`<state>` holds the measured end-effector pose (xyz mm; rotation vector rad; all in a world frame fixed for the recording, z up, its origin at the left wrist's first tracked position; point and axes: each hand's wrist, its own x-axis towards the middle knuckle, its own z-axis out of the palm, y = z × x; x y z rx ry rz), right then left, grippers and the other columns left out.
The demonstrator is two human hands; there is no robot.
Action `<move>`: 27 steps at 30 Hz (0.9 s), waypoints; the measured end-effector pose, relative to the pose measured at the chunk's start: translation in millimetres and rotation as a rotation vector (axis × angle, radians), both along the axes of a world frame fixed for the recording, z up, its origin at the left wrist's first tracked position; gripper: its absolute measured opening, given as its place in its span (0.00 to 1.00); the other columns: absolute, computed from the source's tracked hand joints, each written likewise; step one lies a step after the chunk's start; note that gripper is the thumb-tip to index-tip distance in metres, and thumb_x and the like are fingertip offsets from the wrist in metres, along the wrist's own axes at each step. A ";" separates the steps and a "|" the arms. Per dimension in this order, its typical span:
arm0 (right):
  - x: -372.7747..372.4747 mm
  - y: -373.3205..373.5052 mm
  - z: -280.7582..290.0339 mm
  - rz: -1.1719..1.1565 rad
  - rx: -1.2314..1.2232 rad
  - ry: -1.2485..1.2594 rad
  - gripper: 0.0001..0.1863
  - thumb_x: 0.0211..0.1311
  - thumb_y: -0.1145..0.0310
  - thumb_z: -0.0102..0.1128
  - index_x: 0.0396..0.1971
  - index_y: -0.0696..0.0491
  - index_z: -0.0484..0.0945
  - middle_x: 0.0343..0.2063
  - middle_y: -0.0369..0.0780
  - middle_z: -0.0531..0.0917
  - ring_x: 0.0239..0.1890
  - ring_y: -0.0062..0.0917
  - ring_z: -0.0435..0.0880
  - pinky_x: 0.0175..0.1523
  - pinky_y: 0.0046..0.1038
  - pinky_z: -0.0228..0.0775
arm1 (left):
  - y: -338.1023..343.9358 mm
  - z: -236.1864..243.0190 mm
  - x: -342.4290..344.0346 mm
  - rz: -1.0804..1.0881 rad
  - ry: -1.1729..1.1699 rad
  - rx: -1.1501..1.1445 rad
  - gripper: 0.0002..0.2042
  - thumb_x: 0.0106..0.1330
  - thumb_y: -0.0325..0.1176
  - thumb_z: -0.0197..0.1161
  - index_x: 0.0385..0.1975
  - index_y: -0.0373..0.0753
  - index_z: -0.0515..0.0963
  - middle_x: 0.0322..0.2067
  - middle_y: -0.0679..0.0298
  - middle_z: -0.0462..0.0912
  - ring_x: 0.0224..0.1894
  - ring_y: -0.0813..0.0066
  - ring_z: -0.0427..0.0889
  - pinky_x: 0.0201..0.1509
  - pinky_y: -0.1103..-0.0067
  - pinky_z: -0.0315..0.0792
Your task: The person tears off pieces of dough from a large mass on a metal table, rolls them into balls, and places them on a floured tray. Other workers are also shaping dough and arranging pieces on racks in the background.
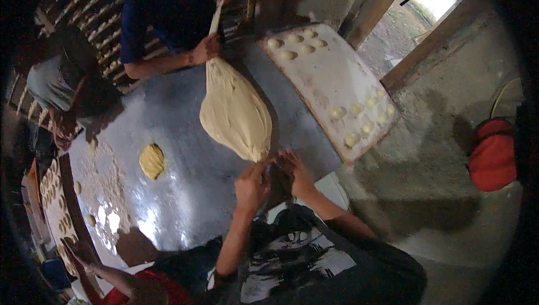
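Observation:
A large pale mass of dough (pixel 233 108) lies on the grey metal tabletop (pixel 191 192), tapering to a narrow tip on my side. My left hand (pixel 251 188) is closed around that tip, thumb and fingers pressed together. Just to its right, my right hand (pixel 297 174) has its fingers stretched toward the tip; I see nothing held in it, though its fingertips are dim and partly blurred. Across the table, a co-worker's hand (pixel 206 49) grips the far, narrow end of the dough, drawn up into a strip.
A floured board (pixel 314 86) with several small dough balls lies at the right. A yellow lump (pixel 151 162) sits left of the dough, with scattered flour (pixel 104 176) beyond. Other people work along the left side, by a tray (pixel 52 204) of shaped pieces. A red bag (pixel 492 156) hangs at far right.

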<state>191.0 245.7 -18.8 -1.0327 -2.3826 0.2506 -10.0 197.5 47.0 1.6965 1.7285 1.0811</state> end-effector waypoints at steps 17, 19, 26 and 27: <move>29.8 -70.3 57.0 -0.208 -0.357 0.090 0.12 0.67 0.61 0.60 0.40 0.55 0.82 0.42 0.53 0.84 0.39 0.43 0.84 0.49 0.43 0.76 | 116.3 -7.2 -32.0 0.196 0.221 -0.165 0.12 0.74 0.39 0.57 0.47 0.38 0.75 0.28 0.47 0.85 0.33 0.46 0.86 0.35 0.55 0.78; 22.0 -24.2 39.4 -0.326 0.025 -0.471 0.20 0.64 0.60 0.64 0.53 0.54 0.79 0.65 0.60 0.70 0.62 0.52 0.75 0.67 0.52 0.65 | 121.3 -7.7 -34.2 0.234 0.464 -0.073 0.13 0.69 0.39 0.62 0.48 0.39 0.75 0.31 0.52 0.86 0.36 0.52 0.87 0.35 0.59 0.79; -0.9 0.3 -13.3 -0.187 -0.199 -0.100 0.35 0.62 0.65 0.63 0.70 0.54 0.67 0.72 0.55 0.64 0.73 0.57 0.61 0.76 0.58 0.46 | 102.7 -30.4 -28.1 0.199 0.387 0.108 0.09 0.65 0.39 0.66 0.40 0.44 0.82 0.36 0.58 0.87 0.40 0.56 0.86 0.40 0.64 0.80; 19.0 -9.3 -17.9 -0.084 -0.250 -0.054 0.36 0.62 0.67 0.63 0.71 0.54 0.66 0.70 0.55 0.66 0.73 0.57 0.61 0.77 0.57 0.46 | 97.2 -27.3 -35.1 0.188 0.338 0.106 0.07 0.65 0.38 0.66 0.38 0.45 0.83 0.34 0.59 0.87 0.40 0.58 0.86 0.40 0.64 0.80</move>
